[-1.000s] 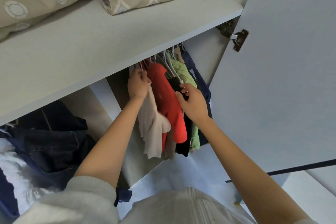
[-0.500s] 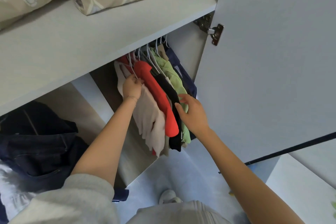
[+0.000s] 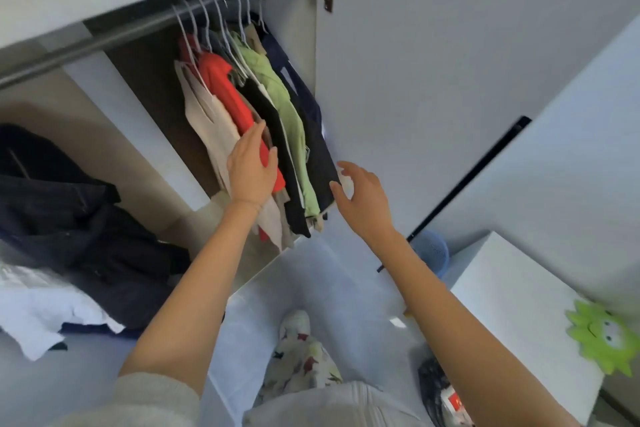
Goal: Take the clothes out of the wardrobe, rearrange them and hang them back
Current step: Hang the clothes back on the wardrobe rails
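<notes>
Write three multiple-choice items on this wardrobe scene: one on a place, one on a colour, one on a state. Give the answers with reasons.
1. Where does the left hand rest?
A. on the rail
B. on the red garment
C. on the door hinge

2. What colour is the garment hanging between the black garment and the navy garment?
A. light green
B. yellow
C. pink

3. What state is the right hand in?
A. closed on a hanger
B. open, holding nothing
C. gripping the door

Answers:
1 B, the palm lies flat on the lower part of the red cloth.
2 A, the light green garment hangs between those two.
3 B, the fingers are spread near the navy garment's hem, and nothing is in them.
</notes>
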The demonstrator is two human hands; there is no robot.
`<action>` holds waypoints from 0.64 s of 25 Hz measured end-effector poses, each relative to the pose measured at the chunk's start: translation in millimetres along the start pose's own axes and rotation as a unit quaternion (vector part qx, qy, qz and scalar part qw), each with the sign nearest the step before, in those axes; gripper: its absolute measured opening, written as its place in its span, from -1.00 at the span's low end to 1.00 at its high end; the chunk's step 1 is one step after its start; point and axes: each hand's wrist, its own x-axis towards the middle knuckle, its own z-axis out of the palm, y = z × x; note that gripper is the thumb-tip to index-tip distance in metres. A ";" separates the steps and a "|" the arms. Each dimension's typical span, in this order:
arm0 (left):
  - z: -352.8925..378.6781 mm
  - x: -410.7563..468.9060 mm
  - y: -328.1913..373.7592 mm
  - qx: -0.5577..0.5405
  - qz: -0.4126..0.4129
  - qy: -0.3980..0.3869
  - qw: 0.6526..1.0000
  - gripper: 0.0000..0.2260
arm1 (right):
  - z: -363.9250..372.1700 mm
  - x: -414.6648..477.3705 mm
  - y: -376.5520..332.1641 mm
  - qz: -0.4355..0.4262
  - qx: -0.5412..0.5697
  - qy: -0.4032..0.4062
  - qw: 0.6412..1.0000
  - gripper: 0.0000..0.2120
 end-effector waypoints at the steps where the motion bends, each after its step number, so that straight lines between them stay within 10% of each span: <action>1: 5.6 -19.0 10.1 0.019 0.017 -0.013 1.000 -0.55 | -5.9 -14.3 10.8 0.005 -0.013 -0.004 1.000 -0.59; 16: 71.2 -259.3 103.0 -0.025 0.260 -0.272 0.926 -0.56 | -61.4 -315.2 86.2 0.300 -0.065 0.196 0.931 -0.53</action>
